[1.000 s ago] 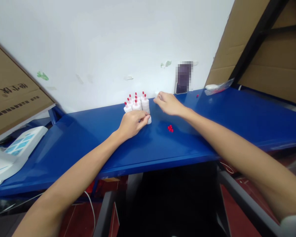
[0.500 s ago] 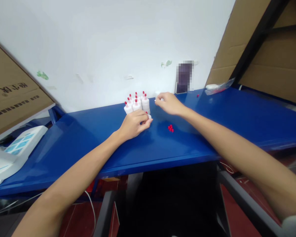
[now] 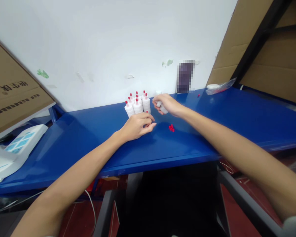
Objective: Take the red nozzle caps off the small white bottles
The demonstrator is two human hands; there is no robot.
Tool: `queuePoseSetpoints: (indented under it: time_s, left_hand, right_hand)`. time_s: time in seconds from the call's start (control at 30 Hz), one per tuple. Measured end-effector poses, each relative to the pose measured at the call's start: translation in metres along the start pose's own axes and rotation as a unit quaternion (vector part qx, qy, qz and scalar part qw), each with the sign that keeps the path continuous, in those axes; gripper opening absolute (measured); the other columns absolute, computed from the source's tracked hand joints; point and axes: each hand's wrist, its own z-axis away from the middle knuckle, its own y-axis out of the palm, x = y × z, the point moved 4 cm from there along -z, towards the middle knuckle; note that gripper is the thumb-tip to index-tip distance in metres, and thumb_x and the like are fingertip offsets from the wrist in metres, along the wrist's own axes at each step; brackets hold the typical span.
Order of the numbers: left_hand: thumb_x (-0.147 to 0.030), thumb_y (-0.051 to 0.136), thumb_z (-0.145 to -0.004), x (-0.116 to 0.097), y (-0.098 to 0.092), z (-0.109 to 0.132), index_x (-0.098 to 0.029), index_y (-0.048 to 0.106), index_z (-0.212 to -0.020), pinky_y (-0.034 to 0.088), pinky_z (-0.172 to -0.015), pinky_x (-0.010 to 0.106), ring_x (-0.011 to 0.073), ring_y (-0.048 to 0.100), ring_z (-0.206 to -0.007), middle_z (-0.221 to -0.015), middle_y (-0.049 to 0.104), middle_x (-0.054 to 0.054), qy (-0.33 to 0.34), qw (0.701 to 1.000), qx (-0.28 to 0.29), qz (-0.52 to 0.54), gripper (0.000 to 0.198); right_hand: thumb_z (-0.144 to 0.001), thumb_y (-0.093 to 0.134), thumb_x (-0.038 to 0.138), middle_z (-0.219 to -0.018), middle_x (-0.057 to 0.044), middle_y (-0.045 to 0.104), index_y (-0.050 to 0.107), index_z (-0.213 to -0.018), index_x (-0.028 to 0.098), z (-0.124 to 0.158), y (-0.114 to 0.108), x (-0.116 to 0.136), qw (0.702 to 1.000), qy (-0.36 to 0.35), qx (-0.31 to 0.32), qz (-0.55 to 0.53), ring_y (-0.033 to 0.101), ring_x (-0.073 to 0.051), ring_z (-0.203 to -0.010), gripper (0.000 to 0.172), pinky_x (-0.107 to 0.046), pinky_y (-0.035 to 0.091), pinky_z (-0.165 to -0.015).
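Note:
A group of white squeeze bottles [image 3: 138, 108] with red-tipped nozzles stands near the wall. My left hand [image 3: 138, 126] is just in front of them, its thumb and fingers curved and apart with nothing visible between them. One red tip [image 3: 147, 112] peeks out right behind its knuckles; the rest of that bottle is hidden. To the right, my right hand [image 3: 169, 104] is closed around a white bottle [image 3: 163, 109], tilted and partly covered by the fingers. Another white object [image 3: 158, 92] shows just behind that hand. Several small red caps [image 3: 171, 128] lie in a cluster on the blue table [image 3: 143, 154].
A blurred-out phone-like object [image 3: 185, 77] leans on the wall. A clear plastic bag [image 3: 220, 87] and a lone red cap [image 3: 198, 95] are at the back right. On the left are a white device with blue keys [image 3: 22, 144] and a cardboard box [image 3: 17, 89].
My right hand has drawn a white bottle toward me, away from the wall. My left hand has shifted slightly right, its fingers loosened from the bottle by them.

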Motion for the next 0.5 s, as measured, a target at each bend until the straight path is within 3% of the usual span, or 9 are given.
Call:
queuePoseSetpoints:
  time_s: [0.2, 0.5]
  left_hand:
    - [-0.031, 0.052, -0.101, -0.001, 0.0, 0.0, -0.016, 0.063, -0.067, 0.056, -0.079, 0.03, 0.0177, 0.071, -0.088, -0.099, 0.076, 0.01, -0.006, 1.0, 0.007, 0.005, 0.039]
    - [-0.032, 0.052, -0.102, -0.003, 0.002, 0.0, -0.016, 0.061, -0.066, 0.057, -0.079, 0.03, 0.0174, 0.073, -0.089, -0.106, 0.076, 0.011, -0.003, 1.0, 0.011, 0.018, 0.041]
  right_hand:
    - [-0.078, 0.045, 0.036, -0.054, 0.002, 0.046, 0.045, -0.067, 0.023, -0.003, -0.004, -0.002, 0.997, 0.003, 0.001, -0.076, 0.045, -0.013, -0.036, 0.016, -0.026, 0.029, -0.033]
    - [-0.075, 0.043, 0.037, -0.053, 0.0, 0.051, 0.044, -0.067, 0.024, -0.008, -0.012, -0.004, 0.996, -0.049, -0.051, -0.057, 0.046, -0.014, -0.034, 0.015, -0.026, 0.028, -0.033]
